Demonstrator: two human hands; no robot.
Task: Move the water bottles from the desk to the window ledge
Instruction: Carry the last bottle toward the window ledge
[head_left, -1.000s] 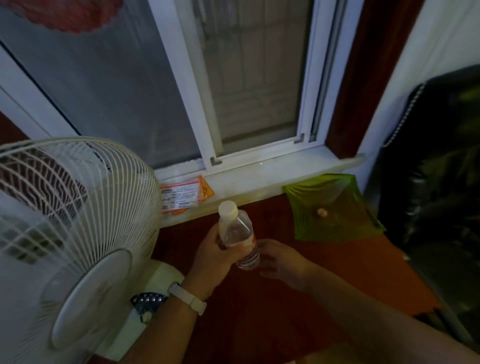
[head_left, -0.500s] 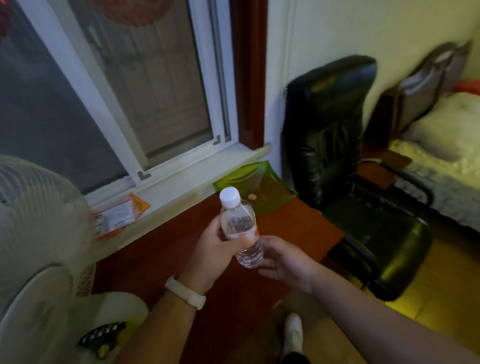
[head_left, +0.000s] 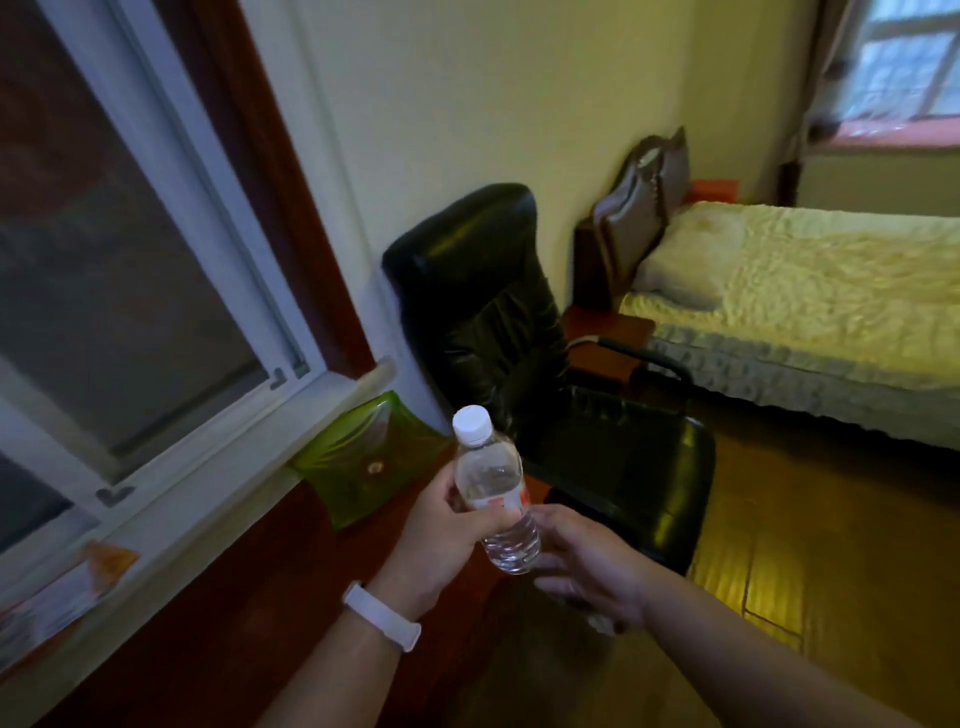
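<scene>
A small clear water bottle (head_left: 491, 483) with a white cap is held upright in the air above the dark red desk (head_left: 249, 613). My left hand (head_left: 441, 540), with a white band on the wrist, grips it round the labelled middle. My right hand (head_left: 587, 566) sits just right of the bottle's base, fingers relaxed and touching or nearly touching it. The white window ledge (head_left: 218, 499) runs along the left below the window, left of both hands.
A green glass dish (head_left: 363, 462) sits on the desk under the ledge's right end. A printed packet (head_left: 67, 587) lies on the ledge at left. A black office chair (head_left: 545, 374) stands beyond the desk; a bed (head_left: 810, 291) lies at right on the wooden floor.
The view has swung to the right, away from the fan and toward the chair and bed. The bottle stays gripped in my left hand, with my right hand beside its base.
</scene>
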